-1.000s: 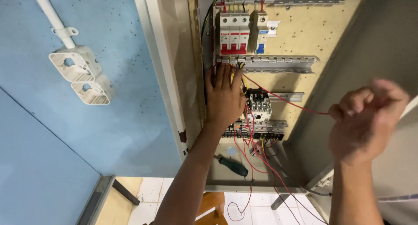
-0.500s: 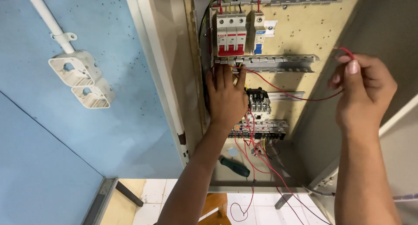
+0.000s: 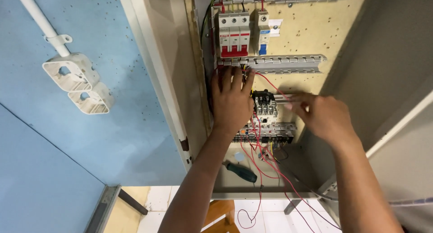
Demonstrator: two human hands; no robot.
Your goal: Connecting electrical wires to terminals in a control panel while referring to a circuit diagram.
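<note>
At the nine o'clock side of the view, a white conduit (image 3: pixel 40 21) and two open white junction boxes (image 3: pixel 79 82) are fixed to the blue wall (image 3: pixel 58 161), well apart from the work. Inside the open cabinet (image 3: pixel 198 79), the left hand (image 3: pixel 232 100) is laid flat with fingers spread against the backplate, its fingertips touching the slotted grey wire duct (image 3: pixel 288 64) just below the red-and-white breaker block (image 3: pixel 233 34); nothing is seen to be gripped by it. A risk is judged here: the fingertips are set close to the breaker terminals, and contact could be made if the hand slips upward and the panel is live. Towards three o'clock, the right hand (image 3: pixel 322 116) is held loosely curled, and a thin red wire (image 3: pixel 270 85) is pinched between its fingertips beside the black contactor (image 3: pixel 265 104); the picture is blurred there, so the exact grip cannot be told. The red wire is seen running taut from the duct at about twelve o'clock down to the right hand. It is thin, flexible and insulated, and could be pulled out of its terminal or nicked on the duct slots if tugged hard. More red wires (image 3: pixel 270 170) hang in loose loops at six o'clock below the terminal strip (image 3: pixel 266 133), where snagging is judged likely. A green-handled screwdriver (image 3: pixel 241 171) is left lying on the cabinet floor.
</note>
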